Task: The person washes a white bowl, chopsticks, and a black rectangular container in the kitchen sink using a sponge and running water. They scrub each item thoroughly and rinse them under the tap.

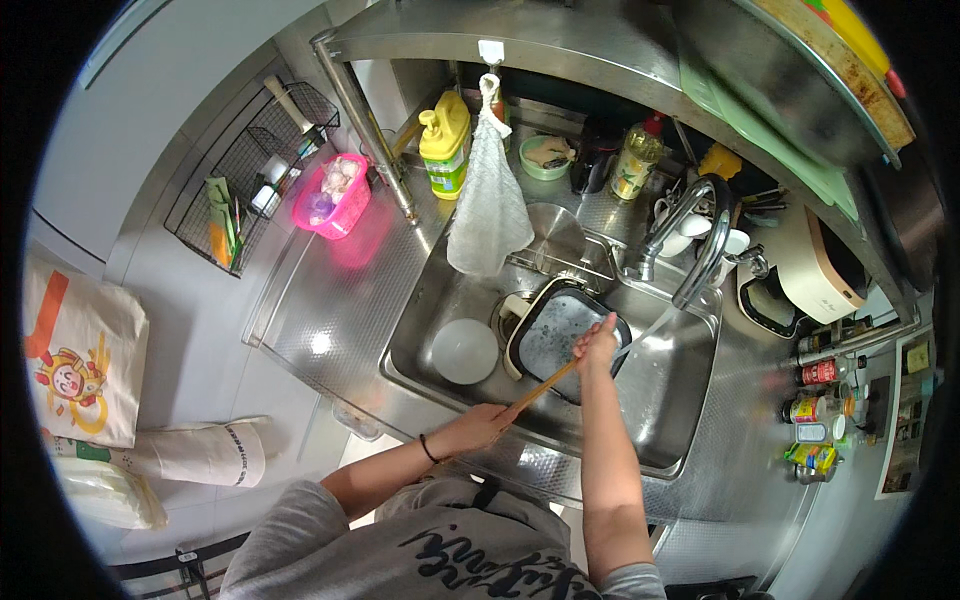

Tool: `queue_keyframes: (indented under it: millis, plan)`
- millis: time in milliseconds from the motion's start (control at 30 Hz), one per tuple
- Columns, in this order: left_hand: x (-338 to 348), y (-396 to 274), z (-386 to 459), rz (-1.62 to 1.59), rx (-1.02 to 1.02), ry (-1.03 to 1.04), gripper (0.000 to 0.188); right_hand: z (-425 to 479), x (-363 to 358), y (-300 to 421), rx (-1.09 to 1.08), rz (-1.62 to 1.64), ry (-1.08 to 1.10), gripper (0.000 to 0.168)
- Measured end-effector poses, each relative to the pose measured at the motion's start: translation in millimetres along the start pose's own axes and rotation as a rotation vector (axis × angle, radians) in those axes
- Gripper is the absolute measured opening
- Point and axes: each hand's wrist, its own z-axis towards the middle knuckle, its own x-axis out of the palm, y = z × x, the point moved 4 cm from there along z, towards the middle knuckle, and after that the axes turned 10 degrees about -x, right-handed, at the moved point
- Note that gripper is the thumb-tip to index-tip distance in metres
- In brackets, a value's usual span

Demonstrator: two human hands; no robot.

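Note:
My left hand (pixel 480 429) holds the near end of a slim bundle of wooden chopsticks (pixel 546 386) at the sink's front edge. Around their far end my right hand (pixel 598 346) is closed, over the air fryer basket (pixel 517 351). That basket sits in the steel sink (pixel 660 420), cream outside and dark inside, filled with cloudy, bubbly water. From the chrome faucet (pixel 697 274) a water stream (pixel 651 330) runs down close to my right hand. A whitish round bowl (pixel 465 351) lies left of the basket. My fingers partly hide the chopsticks.
A white towel (pixel 487 202) hangs over the sink's back edge from the steel shelf (pixel 510 46). Behind stand a yellow jug (pixel 447 146) and a detergent bottle (pixel 636 161). A pink basket of garlic (pixel 334 196) is left; an air fryer (pixel 814 259) is right.

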Motion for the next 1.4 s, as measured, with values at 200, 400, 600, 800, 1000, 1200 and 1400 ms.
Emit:
queue_keyframes:
  millis: [200,400,600,800,1000,1200,1400]
  plan:
    - [-19,-3,1,-0.507,0.000,0.144,0.043,-64,16,-21,0.091,0.185,0.213,0.050]
    - [-19,-19,66,0.253,0.514,-0.330,0.046,-104,25,-65,0.010,0.036,-0.024,0.048]
    - [-25,4,43,0.244,0.337,-0.172,0.047,-39,16,-58,-0.002,0.168,-0.162,0.049]
    - [-47,18,-15,-0.118,0.172,0.133,0.041,-20,-12,-18,-0.224,-0.078,-0.037,0.051]
    - [-47,20,18,-0.437,0.015,0.350,0.039,-116,32,-64,0.084,0.421,0.387,0.061]
    - [-31,15,47,0.148,0.426,-0.249,0.036,-106,33,-95,0.167,0.142,-0.161,0.055]
    - [-26,26,-1,0.434,0.207,0.001,0.038,-22,-30,-26,0.106,0.126,-0.203,0.052]
